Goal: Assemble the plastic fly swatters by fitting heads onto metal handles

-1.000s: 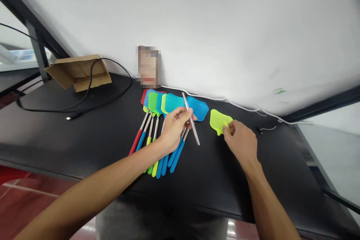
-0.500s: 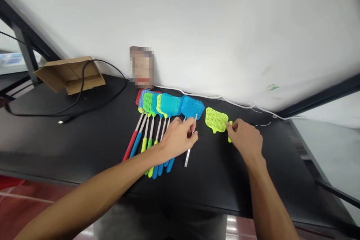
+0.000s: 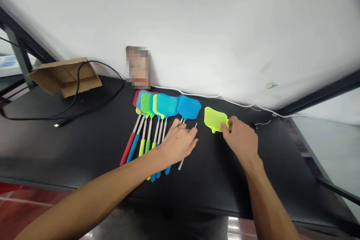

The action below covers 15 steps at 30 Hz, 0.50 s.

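My left hand [image 3: 179, 140] is closed on a thin metal rod [image 3: 180, 164], which slants across the table with its tip showing above my fingers. Right of it, my right hand [image 3: 242, 137] pinches a short yellow-green handle sleeve [image 3: 228, 122], mostly hidden by the fingers. My right thumb overlaps the edge of a loose yellow-green fly swatter head [image 3: 215, 119], which has no rod in it. Beside my left hand, several fly swatters lie fanned out, among them a blue swatter head [image 3: 189, 107] and a red handle [image 3: 127, 148].
An open cardboard box [image 3: 81, 78] stands at the back left with a black cable [image 3: 123, 88] looping past it. A blurred package [image 3: 139, 68] leans on the wall. Along the wall base runs a white cable [image 3: 197, 94] on the black table [image 3: 84, 135].
My left hand has lowered the rod, tilting it flatter, its top now below the blue head. My right hand has moved slightly left with the sleeve, onto the yellow-green head's edge.
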### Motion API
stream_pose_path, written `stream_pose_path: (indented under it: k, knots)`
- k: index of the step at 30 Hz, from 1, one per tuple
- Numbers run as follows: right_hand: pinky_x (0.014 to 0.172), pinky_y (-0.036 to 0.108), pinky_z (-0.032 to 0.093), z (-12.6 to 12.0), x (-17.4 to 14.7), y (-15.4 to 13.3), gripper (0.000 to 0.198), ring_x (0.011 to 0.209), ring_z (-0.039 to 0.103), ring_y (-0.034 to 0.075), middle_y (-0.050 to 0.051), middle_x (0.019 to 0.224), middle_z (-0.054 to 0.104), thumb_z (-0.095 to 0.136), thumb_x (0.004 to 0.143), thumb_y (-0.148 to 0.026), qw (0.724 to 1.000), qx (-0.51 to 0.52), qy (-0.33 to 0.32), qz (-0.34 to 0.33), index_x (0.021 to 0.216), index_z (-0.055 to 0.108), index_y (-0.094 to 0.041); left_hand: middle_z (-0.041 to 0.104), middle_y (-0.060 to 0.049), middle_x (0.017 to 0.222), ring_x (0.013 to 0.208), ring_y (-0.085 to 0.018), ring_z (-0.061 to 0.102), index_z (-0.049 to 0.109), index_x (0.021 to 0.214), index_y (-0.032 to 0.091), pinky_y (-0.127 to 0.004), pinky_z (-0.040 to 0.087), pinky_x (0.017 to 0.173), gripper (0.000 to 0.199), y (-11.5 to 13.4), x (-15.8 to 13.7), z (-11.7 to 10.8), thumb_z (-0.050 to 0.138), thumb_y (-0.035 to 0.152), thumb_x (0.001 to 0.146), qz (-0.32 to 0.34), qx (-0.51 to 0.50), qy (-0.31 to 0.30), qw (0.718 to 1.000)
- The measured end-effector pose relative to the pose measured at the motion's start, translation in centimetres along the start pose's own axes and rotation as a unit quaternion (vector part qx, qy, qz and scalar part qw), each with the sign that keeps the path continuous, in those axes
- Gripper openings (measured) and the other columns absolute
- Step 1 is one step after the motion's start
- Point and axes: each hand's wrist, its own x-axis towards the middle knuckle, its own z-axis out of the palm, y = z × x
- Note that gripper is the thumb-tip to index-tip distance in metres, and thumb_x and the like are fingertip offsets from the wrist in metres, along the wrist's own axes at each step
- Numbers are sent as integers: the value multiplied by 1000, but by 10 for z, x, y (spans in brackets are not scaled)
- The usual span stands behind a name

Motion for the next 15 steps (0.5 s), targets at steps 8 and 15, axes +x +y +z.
stream_pose_path:
  k: [8, 15]
  knots:
    - [62, 33, 36, -1, 8, 18, 33, 80, 67, 29, 9, 89, 70, 50, 97, -51, 998, -21, -30, 50, 87, 60, -22, 57, -8, 62, 80, -32, 55, 57, 70, 22, -50, 28, 94, 26, -1, -3, 3, 60, 39, 89, -47, -94, 81, 991]
    - [68, 37, 41, 0, 11, 22, 40, 84, 67, 33, 10, 91, 71, 49, 95, -59, 996, -34, -59, 65, 86, 63, -22, 55, -9, 60, 77, -31, 52, 55, 61, 22, -51, 29, 94, 29, -2, -6, 7, 60, 32, 88, -38, -94, 90, 991]
